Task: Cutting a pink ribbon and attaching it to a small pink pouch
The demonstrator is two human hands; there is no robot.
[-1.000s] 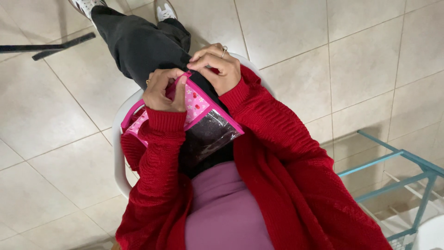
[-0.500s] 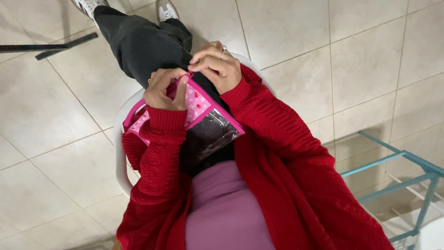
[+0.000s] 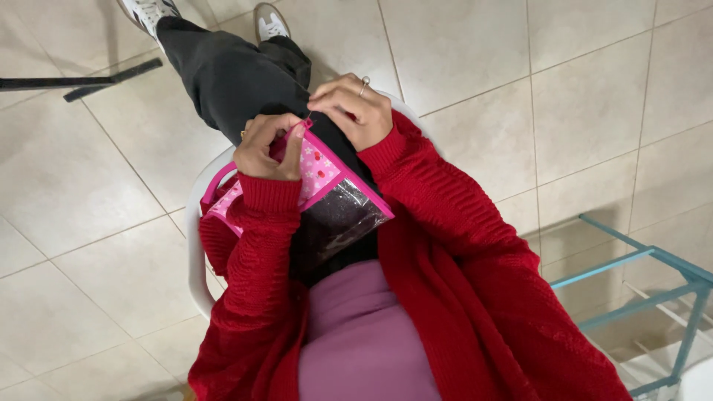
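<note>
Barely changed since a second ago: left hand still pinching pouch edge, right hand fingertips closed at its top corner (grip unclear)

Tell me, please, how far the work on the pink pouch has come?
Done: the pink pouch with a clear window lies on the lap. In hand: the left hand grips its top corner, and the right hand pinches near that corner. Left: whether the zipper is open or closed cannot be seen.
</note>
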